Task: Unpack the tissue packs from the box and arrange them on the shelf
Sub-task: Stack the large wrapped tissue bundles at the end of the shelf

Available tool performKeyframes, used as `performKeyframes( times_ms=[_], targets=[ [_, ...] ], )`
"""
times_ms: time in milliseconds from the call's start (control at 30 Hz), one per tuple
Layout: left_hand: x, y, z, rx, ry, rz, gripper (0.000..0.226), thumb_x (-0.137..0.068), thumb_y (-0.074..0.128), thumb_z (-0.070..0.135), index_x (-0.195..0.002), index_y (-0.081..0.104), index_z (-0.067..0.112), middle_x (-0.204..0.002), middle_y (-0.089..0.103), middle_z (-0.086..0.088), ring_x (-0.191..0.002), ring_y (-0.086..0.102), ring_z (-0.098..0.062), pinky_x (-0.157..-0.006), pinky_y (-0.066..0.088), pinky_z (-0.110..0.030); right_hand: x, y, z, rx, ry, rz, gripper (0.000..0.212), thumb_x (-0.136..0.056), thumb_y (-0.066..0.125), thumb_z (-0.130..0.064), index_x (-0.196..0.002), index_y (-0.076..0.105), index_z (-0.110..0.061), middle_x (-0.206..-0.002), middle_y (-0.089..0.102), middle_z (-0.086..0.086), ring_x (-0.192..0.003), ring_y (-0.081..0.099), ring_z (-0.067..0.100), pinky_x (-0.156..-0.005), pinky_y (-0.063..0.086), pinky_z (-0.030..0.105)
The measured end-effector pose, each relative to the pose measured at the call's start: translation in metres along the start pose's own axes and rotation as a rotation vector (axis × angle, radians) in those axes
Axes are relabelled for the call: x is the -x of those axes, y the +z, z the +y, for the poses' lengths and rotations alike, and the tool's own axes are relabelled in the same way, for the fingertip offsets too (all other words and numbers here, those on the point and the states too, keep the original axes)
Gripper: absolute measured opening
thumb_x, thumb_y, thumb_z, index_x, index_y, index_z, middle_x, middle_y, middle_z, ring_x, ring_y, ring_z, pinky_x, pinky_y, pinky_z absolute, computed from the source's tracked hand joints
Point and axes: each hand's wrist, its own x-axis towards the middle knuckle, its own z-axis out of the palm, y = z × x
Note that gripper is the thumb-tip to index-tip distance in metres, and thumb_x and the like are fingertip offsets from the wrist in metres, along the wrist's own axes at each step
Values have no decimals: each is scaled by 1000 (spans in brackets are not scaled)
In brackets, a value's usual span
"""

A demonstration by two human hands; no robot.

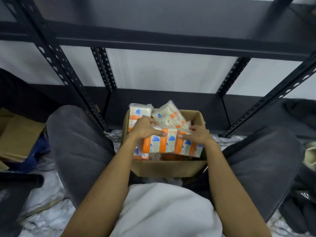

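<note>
An open cardboard box (168,166) stands on the floor between my knees, filled with orange, white and blue tissue packs. My left hand (145,129) grips the left end of a tissue pack (160,142) lying across the top of the box. My right hand (199,135) holds a second pack (188,147) beside it on the right. More packs (168,115) stick up at the back of the box. The dark metal shelf (171,101) stands right behind the box, its bottom level low and bare.
Perforated black shelf posts (65,77) rise at left, centre and right. A flattened cardboard box (18,135) lies at left on the floor. Dark clothing and bags (301,202) sit at right. My knees flank the box closely.
</note>
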Motion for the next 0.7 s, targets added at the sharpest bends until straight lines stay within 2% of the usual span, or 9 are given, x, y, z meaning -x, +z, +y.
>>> performKeyframes(
  times_ms=[67, 133, 233, 300, 367, 433, 500, 600, 700],
  targets=[
    [-5, -8, 9, 37, 26, 41, 66, -64, 95, 42, -122, 70, 22, -111, 71, 9, -83, 68, -2, -65, 51, -17, -2, -5, 7, -203, -20, 53, 89, -70, 82, -63, -143, 47, -26, -131, 51, -7, -123, 54, 19, -87, 46, 29],
    [-7, -13, 18, 87, 65, 71, 67, -64, 95, 40, -123, 70, 23, -113, 72, 9, -86, 70, -2, -69, 55, -19, -8, -9, 16, -366, -47, 155, 102, -59, 86, -69, -144, 41, -34, -137, 49, -9, -126, 54, 19, -93, 53, 38],
    [-5, -21, 35, 196, 119, 95, 58, -65, 95, 35, -118, 72, 26, -108, 74, 8, -87, 74, -7, -75, 63, -29, -6, -22, 21, -799, -21, 235, 128, -57, 94, -56, -156, 16, -38, -148, 43, 1, -125, 57, 20, -97, 56, 47],
    [-4, -30, 41, 274, 159, 124, 50, -65, 96, 30, -109, 75, 24, -103, 76, 7, -88, 75, -9, -77, 63, -34, 9, -37, 14, -1031, -30, 258, 125, -61, 93, -47, -158, 14, -38, -141, 54, 4, -114, 67, 19, -90, 59, 45],
    [-2, -41, 46, 341, 189, 150, 45, -64, 97, 26, -105, 77, 23, -100, 77, 5, -90, 76, -13, -77, 63, -37, 23, -51, 2, -1034, -76, 282, 106, -67, 88, -49, -154, 29, -32, -132, 64, 3, -111, 69, 19, -84, 58, 39],
    [2, -54, 56, 407, 226, 169, 42, -65, 96, 18, -103, 77, 19, -100, 78, 3, -90, 76, -16, -73, 61, -33, 37, -62, -12, -981, -176, 316, 75, -75, 82, -44, -139, 50, -20, -122, 71, 2, -110, 70, 20, -83, 58, 38],
    [9, -70, 72, 476, 271, 173, 42, -65, 93, 12, -103, 76, 15, -101, 78, -2, -88, 76, -20, -70, 60, -30, 62, -81, -35, -917, -293, 430, 55, -82, 80, -34, -130, 58, -17, -116, 73, 1, -107, 72, 18, -86, 59, 39],
    [19, -102, 99, 450, 387, 161, 43, -66, 91, 20, -106, 73, 22, -109, 75, 2, -95, 74, -19, -76, 61, -32, 99, -118, -67, -789, -462, 575, 51, -86, 79, -25, -131, 58, -14, -117, 72, 0, -107, 70, 15, -84, 60, 31],
    [28, -133, 132, 330, 484, 80, 46, -81, 84, 20, -123, 66, 25, -123, 71, 6, -108, 71, -13, -82, 61, -29, 123, -155, -106, -739, -581, 761, 54, -82, 83, -29, -130, 60, -18, -123, 67, 1, -109, 68, 14, -85, 58, 28]
  ],
)
